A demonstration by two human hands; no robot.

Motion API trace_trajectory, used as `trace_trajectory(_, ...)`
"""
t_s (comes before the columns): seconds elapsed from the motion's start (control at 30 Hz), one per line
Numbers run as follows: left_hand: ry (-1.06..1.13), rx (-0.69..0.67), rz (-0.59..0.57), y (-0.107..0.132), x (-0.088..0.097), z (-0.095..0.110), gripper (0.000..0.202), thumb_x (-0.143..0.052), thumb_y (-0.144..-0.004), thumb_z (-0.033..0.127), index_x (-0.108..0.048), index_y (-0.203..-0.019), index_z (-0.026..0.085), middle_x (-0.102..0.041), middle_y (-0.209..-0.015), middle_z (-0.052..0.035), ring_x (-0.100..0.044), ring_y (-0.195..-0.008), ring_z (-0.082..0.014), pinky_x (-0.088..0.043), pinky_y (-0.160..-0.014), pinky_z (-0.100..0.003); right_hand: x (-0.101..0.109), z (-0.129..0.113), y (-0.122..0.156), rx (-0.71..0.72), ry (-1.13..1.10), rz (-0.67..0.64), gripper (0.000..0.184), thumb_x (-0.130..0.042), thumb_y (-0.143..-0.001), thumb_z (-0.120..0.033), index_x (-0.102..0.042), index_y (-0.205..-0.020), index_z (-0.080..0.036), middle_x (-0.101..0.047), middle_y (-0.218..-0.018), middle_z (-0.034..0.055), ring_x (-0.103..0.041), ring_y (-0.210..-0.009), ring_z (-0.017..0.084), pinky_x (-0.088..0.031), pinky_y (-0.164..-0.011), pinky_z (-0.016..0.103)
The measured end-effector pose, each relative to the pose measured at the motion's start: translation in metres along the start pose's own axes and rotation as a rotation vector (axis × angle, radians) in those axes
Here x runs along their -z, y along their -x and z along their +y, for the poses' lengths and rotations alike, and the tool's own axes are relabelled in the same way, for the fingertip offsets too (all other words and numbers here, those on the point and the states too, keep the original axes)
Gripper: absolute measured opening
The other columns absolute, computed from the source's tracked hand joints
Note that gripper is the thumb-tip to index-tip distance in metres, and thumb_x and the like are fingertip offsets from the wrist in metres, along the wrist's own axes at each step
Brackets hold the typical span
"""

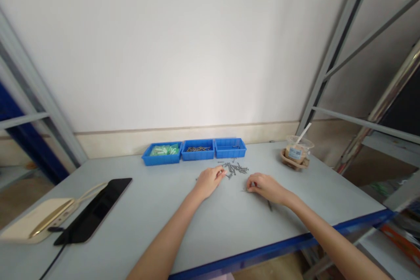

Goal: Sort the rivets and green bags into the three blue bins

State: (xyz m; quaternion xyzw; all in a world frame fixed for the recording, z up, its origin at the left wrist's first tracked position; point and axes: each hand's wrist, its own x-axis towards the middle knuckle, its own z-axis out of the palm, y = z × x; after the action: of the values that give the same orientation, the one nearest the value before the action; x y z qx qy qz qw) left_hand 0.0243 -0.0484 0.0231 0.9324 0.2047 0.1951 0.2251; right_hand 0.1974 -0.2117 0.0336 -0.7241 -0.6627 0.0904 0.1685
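Note:
A loose pile of dark screws (235, 168) lies on the grey table (203, 223) in front of three blue bins. My left hand (209, 181) rests at the pile's left edge, fingers curled and pinched at a screw. My right hand (265, 186) lies to the right and nearer to me, its fingers closed round something small that I cannot make out. One screw (269, 205) lies on the table just below my right wrist.
Three blue bins stand in a row at the back: left (162, 154) holds pale green pieces, middle (197, 149) holds screws, right (230, 148) looks almost bare. A plastic drink cup with a straw (297, 151) stands at the right. A black tablet (95, 208) and a beige case (36, 219) lie left.

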Motion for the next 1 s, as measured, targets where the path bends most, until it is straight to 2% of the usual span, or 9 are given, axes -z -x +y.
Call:
trace_trajectory(0.2,-0.082,-0.127,0.026,0.002,-0.001,0.005,0.020,-0.048,-0.088,0.031,-0.054,-0.105,0.024,-0.065,-0.090,0.0004,-0.061,-0.077,-0.0155,-0.041,-0.069,-0.023,-0.009,-0.014,-0.035,0.078,-0.112,0.133,0.017,-0.048,-0.083,-0.018,-0.064,-0.087,-0.020,-0.067,-0.085,0.0026,-0.058,-0.079,0.017,-0.039,-0.073,0.027)
trace_trajectory(0.3,-0.175,-0.129,0.006,0.001,0.000,0.003,0.015,-0.047,-0.089,0.026,-0.054,-0.102,0.023,-0.063,-0.096,-0.0007,-0.061,-0.084,-0.0163,-0.042,-0.071,-0.023,-0.023,-0.016,-0.058,0.122,-0.253,0.169,0.016,-0.048,-0.084,-0.021,-0.064,-0.085,-0.019,-0.066,-0.086,0.0027,-0.058,-0.081,0.016,-0.040,-0.075,0.026)
trace_trajectory(0.4,-0.293,-0.103,-0.021,-0.002,0.003,-0.002,0.014,-0.045,-0.090,0.026,-0.057,-0.093,0.019,-0.062,-0.093,-0.0024,-0.061,-0.081,-0.0167,-0.043,-0.069,-0.023,-0.037,-0.013,-0.072,0.124,-0.331,0.224,0.016,-0.049,-0.085,-0.024,-0.064,-0.083,-0.018,-0.066,-0.082,0.0019,-0.056,-0.076,0.015,-0.040,-0.073,0.026)
trace_trajectory(0.6,-0.324,-0.130,-0.013,-0.005,0.002,-0.005,0.024,-0.038,-0.093,0.026,-0.061,-0.088,0.018,-0.062,-0.089,-0.0042,-0.061,-0.080,-0.0179,-0.043,-0.069,-0.023,-0.047,-0.004,-0.070,0.114,-0.333,0.274,0.015,-0.059,-0.081,-0.030,-0.065,-0.089,-0.019,-0.067,-0.084,0.0012,-0.056,-0.073,0.014,-0.040,-0.069,0.024)
trace_trajectory(0.7,-0.272,-0.110,-0.003,-0.005,-0.001,-0.005,0.025,-0.036,-0.093,0.028,-0.060,-0.091,0.019,-0.064,-0.088,-0.0037,-0.062,-0.080,-0.0184,-0.044,-0.069,-0.024,-0.043,-0.006,-0.067,0.081,-0.297,0.274,0.017,-0.054,-0.085,-0.032,-0.066,-0.089,-0.021,-0.068,-0.084,0.0016,-0.059,-0.077,0.015,-0.041,-0.073,0.025)
trace_trajectory(0.83,-0.215,-0.095,0.012,-0.005,-0.003,-0.006,0.021,-0.039,-0.092,0.030,-0.056,-0.102,0.022,-0.066,-0.098,-0.0014,-0.062,-0.084,-0.0173,-0.044,-0.072,-0.024,-0.039,-0.010,-0.067,0.099,-0.270,0.267,0.025,-0.045,-0.090,-0.032,-0.067,-0.087,-0.021,-0.069,-0.088,0.0023,-0.060,-0.082,0.016,-0.041,-0.076,0.025)
trace_trajectory(0.93,-0.232,-0.109,0.009,-0.005,-0.003,-0.007,0.019,-0.042,-0.091,0.031,-0.057,-0.100,0.022,-0.066,-0.097,-0.0015,-0.063,-0.083,-0.0174,-0.044,-0.072,-0.023,-0.039,-0.011,-0.067,0.075,-0.246,0.260,0.030,-0.041,-0.091,-0.032,-0.068,-0.085,-0.020,-0.069,-0.087,0.0031,-0.060,-0.083,0.016,-0.041,-0.076,0.025)
trace_trajectory(1.0,-0.272,-0.111,-0.001,-0.005,-0.002,-0.007,0.019,-0.041,-0.092,0.027,-0.058,-0.099,0.021,-0.066,-0.097,-0.0027,-0.063,-0.084,-0.0178,-0.044,-0.071,-0.023,-0.039,-0.011,-0.067,0.078,-0.261,0.275,0.028,-0.042,-0.091,-0.032,-0.067,-0.090,-0.020,-0.069,-0.092,0.0034,-0.060,-0.085,0.016,-0.041,-0.078,0.026)
